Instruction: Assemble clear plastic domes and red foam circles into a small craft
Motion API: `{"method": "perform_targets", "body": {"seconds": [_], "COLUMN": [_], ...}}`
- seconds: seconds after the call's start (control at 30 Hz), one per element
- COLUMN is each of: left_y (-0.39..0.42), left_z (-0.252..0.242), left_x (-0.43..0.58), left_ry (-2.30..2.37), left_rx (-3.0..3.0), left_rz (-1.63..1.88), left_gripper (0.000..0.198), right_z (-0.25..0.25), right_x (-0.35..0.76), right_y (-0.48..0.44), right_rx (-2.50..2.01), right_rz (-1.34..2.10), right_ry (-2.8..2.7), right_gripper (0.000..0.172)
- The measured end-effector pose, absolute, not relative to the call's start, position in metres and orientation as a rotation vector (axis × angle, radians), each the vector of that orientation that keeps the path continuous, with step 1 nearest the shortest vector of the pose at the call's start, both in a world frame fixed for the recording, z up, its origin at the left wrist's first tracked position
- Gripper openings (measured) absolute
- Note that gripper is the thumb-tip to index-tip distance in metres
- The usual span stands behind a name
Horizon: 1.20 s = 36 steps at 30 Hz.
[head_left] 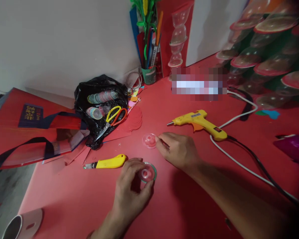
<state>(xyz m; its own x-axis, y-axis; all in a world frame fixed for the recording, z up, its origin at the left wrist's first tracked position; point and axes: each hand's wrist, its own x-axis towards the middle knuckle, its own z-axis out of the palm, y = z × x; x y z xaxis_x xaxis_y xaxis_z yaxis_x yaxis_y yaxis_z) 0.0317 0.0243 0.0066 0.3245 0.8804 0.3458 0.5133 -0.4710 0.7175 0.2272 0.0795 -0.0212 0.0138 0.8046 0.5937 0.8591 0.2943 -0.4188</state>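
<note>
My left hand [133, 186] is closed, with thumb and fingers around a small see-through plastic cup [147, 173] that has a green rim. Further off, my right hand [176, 147] pinches the edge of a second see-through plastic cup [149, 140], which appears to rest on the red table. The fingers partly cover the edges of both cups. Just left of my left hand lies a yellow box cutter [111, 161]. Beyond my right hand, a yellow glue gun [199, 123] lies with its nozzle pointing left.
A black plastic bag [102, 83] holds stacked cups, with scissors [112, 119] on it. At left is a red bag [40, 129]. A pot of craft supplies [149, 75] stands behind. Joined cups [269, 63] rise at right. A white cable [239, 162] crosses the table [89, 199].
</note>
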Motion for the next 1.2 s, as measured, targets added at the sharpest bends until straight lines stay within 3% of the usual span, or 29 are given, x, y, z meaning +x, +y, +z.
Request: {"method": "perform_targets", "body": {"seconds": [1.2], "left_y": [0.0238], "left_z": [0.0049], "left_x": [0.0308], "left_ry": [1.252], "left_rx": [2.081], "left_rz": [0.952], "left_gripper": [0.031], "right_z": [-0.0202], "right_x": [0.2258], "right_y": [0.0788], "right_rx": [-1.508], "right_rz": [-0.093], "right_ry": [-1.803], "right_gripper": [0.032]}}
